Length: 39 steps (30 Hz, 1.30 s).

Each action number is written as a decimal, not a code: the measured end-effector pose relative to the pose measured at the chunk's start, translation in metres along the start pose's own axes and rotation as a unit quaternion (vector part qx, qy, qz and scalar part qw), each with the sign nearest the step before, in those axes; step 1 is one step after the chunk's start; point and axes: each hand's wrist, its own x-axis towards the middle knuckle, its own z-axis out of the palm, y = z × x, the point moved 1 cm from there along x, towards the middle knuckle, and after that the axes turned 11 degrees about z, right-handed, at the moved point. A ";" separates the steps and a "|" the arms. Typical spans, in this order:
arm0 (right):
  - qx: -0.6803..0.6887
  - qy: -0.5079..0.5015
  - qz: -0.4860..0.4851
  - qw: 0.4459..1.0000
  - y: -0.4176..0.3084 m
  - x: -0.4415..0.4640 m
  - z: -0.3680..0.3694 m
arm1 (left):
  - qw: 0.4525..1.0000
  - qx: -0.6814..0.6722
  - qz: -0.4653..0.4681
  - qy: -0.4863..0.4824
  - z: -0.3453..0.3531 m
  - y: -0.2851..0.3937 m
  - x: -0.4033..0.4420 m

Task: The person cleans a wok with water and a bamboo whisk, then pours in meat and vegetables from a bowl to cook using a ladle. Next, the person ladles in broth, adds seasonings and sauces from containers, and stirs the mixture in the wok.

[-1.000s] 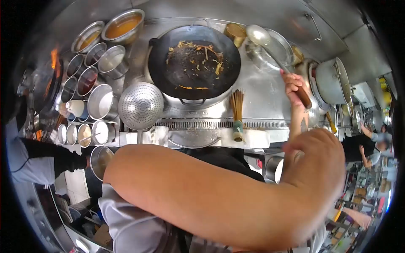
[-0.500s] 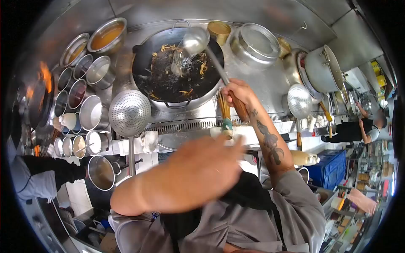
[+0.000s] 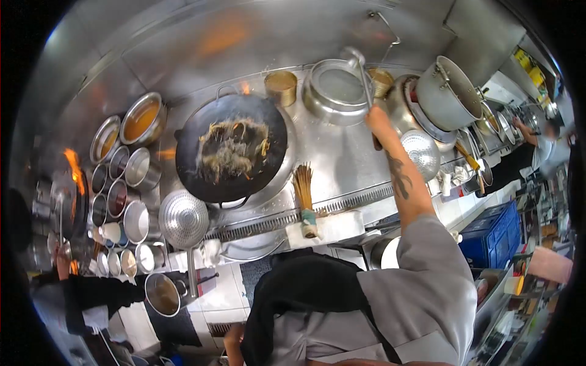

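Note:
My right hand (image 3: 381,127) is closed around the handle of a long ladle (image 3: 368,82), out over the right side of the range. The ladle's bowl is raised near a lidded steel pot (image 3: 339,91) at the back. Left of it, a black wok (image 3: 271,125) sits on a burner with browned, shredded-looking food (image 3: 229,146) in it. Some steam rises from the food. At the bottom edge, beside the apron, a small piece of my left hand or forearm (image 3: 234,343) shows; its fingers cannot be made out.
A bamboo wok brush (image 3: 303,189) lies on the front ledge. A perforated strainer (image 3: 184,218) rests left, another (image 3: 421,155) right. Steel containers (image 3: 135,221) crowd the left. A tall pot (image 3: 448,94) stands right. Flames (image 3: 74,168) burn far left near a co-worker's sleeve (image 3: 104,293); another person (image 3: 537,143) stands far right.
My right hand has carried the ladle from over the wok to the right and back. My left arm has dropped from the front to the bottom edge. The view has shifted.

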 end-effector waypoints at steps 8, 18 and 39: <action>0.697 -0.386 0.327 0.509 0.001 0.042 0.005 | 0.968 -0.214 -0.014 0.131 0.036 -0.029 0.010; 0.722 -0.539 0.244 0.360 -0.036 -0.068 -0.096 | 0.809 0.069 0.264 0.520 -0.142 0.110 -0.008; 0.332 -0.452 0.114 0.820 -0.202 -0.247 0.025 | 0.854 0.171 0.234 0.432 -0.217 0.154 0.068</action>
